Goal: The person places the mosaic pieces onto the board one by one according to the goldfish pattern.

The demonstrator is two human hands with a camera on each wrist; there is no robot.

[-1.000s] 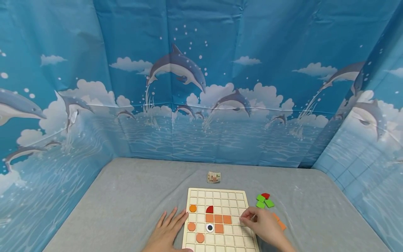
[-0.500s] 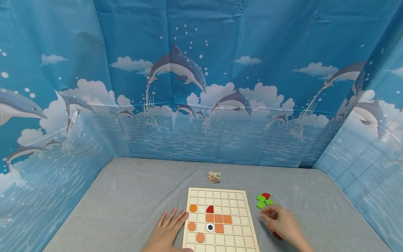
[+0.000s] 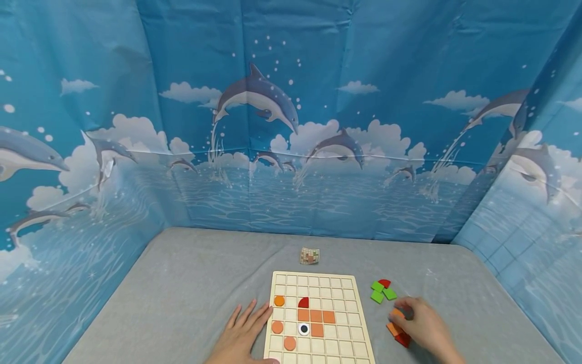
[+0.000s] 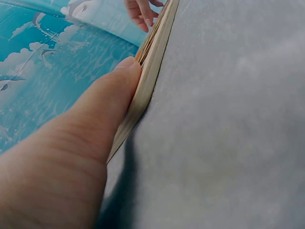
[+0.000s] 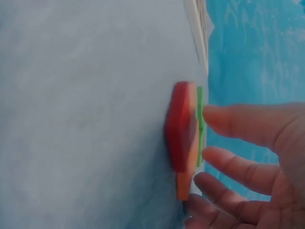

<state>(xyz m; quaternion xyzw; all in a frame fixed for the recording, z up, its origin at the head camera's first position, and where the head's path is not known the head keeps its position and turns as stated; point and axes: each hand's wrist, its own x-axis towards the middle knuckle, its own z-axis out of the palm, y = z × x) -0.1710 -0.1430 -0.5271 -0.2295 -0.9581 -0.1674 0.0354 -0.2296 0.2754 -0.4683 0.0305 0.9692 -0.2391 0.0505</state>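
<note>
My left hand (image 3: 241, 336) lies with spread fingers along the left side of a cream gridded wooden board (image 3: 338, 349). Its thumb (image 4: 112, 90) rests on the board's edge in the left wrist view. To the right of the board, my right hand (image 3: 425, 323) reaches over a small group of orange pieces (image 3: 392, 329) and a red piece (image 3: 402, 339). In the right wrist view its thumb and fingers stand apart around the red piece (image 5: 178, 129) and an orange piece (image 5: 183, 188); no piece is visibly pinched. The hand partly hides the group.
On the board sit several orange squares (image 3: 316, 316), several orange discs (image 3: 277, 327), a red quarter-circle (image 3: 303, 303) and a white disc with a black centre (image 3: 304, 329). Green tiles (image 3: 377, 297) and another red quarter-circle (image 3: 384, 283) lie right. A small patterned card (image 3: 309, 256) lies behind.
My right hand has moved right from the board's right edge to the orange and red pieces, its thumb and fingers parting. The left hand has stayed put.
</note>
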